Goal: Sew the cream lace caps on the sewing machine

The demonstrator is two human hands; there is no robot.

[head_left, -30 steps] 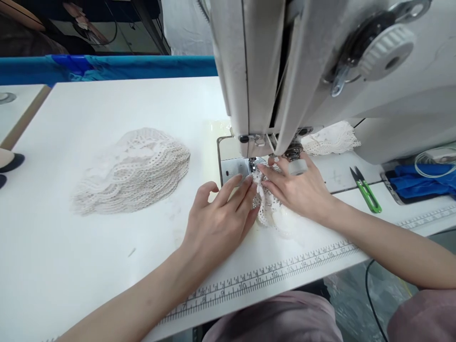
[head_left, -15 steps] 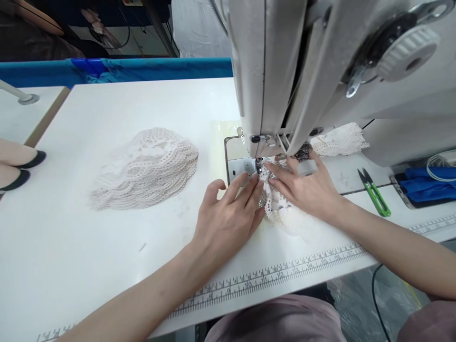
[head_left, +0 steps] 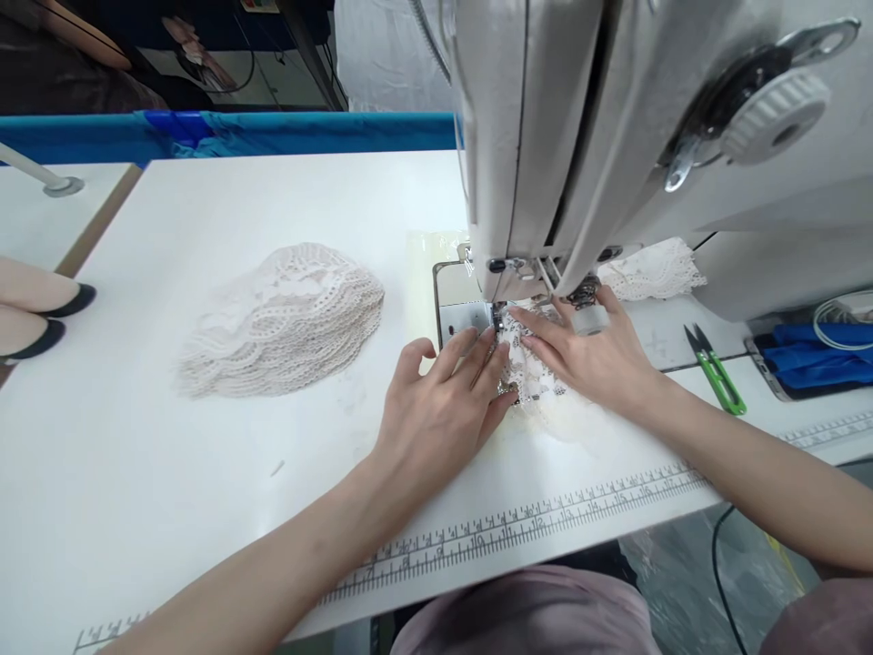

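Note:
A strip of white lace lies on the sewing machine bed, its far part under the needle area beside the presser foot. My left hand rests left of it, fingers stretched forward, with the tips at the lace's left edge and the metal needle plate. Flat across the lace's right side lies my right hand, index fingertip close to the foot and fingers apart. Part of this hand is behind the machine's needle-bar parts. Another lace piece shows behind the right hand.
A stack of lace pieces lies on the white table to the left. Green thread snips and a tray with blue cloth sit right. A printed ruler runs along the front edge. Another person's arm is beyond.
The lace's loose near end has flattened and lies a little shorter toward me. Both hands keep nearly the same place by the presser foot. The whole view has shifted slightly.

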